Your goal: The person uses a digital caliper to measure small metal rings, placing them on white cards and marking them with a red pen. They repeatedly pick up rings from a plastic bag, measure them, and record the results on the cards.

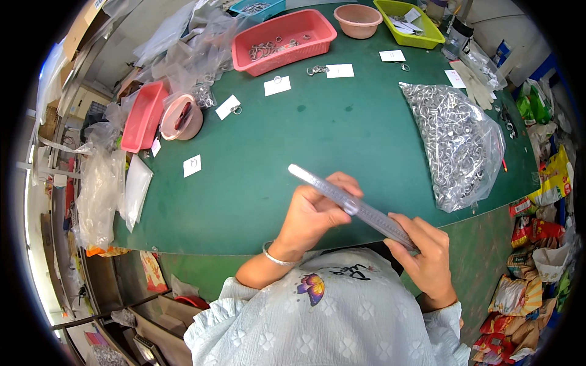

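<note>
A grey tapered ring mandrel with fine markings along it is held slantwise above the near edge of the table, its thin end toward the upper left. My right hand grips the thick end between thumb and fingers. Around the middle of the mandrel my left hand is closed, thumb in front and fingers behind. By the left thumb a small shiny bump sits on the mandrel; whether it is a ring I cannot tell. To the right lies a large clear bag full of metal rings.
Along the back of the green table stand a red basket with rings, a pink bowl and a yellow-green basket. White cards with rings beside them lie in an arc. A pink tub and plastic bags sit left.
</note>
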The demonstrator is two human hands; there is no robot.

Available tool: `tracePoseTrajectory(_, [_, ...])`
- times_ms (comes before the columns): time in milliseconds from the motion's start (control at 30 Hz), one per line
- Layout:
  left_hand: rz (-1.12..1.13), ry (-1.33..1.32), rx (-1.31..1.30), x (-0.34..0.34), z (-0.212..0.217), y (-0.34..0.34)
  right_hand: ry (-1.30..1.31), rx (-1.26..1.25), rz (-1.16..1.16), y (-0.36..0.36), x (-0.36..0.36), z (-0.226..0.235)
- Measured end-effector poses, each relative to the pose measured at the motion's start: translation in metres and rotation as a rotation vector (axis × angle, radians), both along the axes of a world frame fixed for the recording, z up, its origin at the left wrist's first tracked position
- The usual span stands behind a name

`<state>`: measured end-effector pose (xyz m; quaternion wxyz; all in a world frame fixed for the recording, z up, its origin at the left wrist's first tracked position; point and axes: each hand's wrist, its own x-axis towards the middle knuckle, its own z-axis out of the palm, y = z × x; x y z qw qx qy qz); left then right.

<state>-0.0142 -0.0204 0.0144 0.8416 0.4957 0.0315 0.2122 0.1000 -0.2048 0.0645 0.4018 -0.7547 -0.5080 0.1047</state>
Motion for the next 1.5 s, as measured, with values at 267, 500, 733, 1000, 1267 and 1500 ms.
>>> tracePoseTrajectory(267, [0.131, -0.010, -0.152, 0.001, 0.011, 0.001, -0.009, 0.006, -0.012, 0.000, 0.000, 0.001])
tracePoseTrajectory(500, [0.040, -0.083, -0.184, -0.001, 0.005, 0.005, -0.029, 0.012, -0.015, 0.001, 0.001, 0.002])
tracePoseTrajectory(733, [-0.033, 0.006, -0.124, 0.003, 0.001, -0.006, -0.047, -0.004, -0.010, 0.003, 0.000, 0.000])
tracePoseTrajectory(1000, [-0.106, 0.008, -0.087, 0.005, -0.002, 0.000, -0.030, 0.011, -0.018, 0.003, -0.001, -0.001])
tracePoseTrajectory(1267, [-0.049, -0.019, -0.148, 0.011, 0.001, -0.002, 0.025, 0.021, -0.072, 0.010, -0.005, -0.007])
tracePoseTrajectory(1500, [-0.053, -0.019, -0.058, 0.010, -0.007, 0.003, 0.067, 0.024, -0.041, 0.013, -0.004, -0.015])
